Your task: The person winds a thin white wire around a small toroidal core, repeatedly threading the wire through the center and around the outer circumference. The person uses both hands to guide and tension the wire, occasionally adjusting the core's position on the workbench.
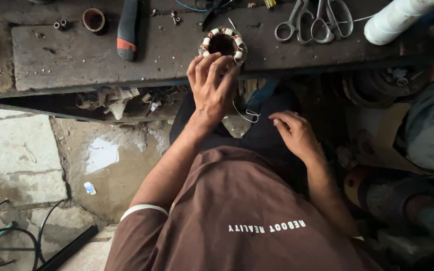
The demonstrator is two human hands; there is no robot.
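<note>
A round motor stator with copper coils bound in white insulation (223,44) stands on its end at the near edge of a worn dark wooden workbench (76,60), its dark hollow bore facing up. A thin pale wire (242,114) hangs from its 6 o'clock side, looping below the bench edge.
</note>
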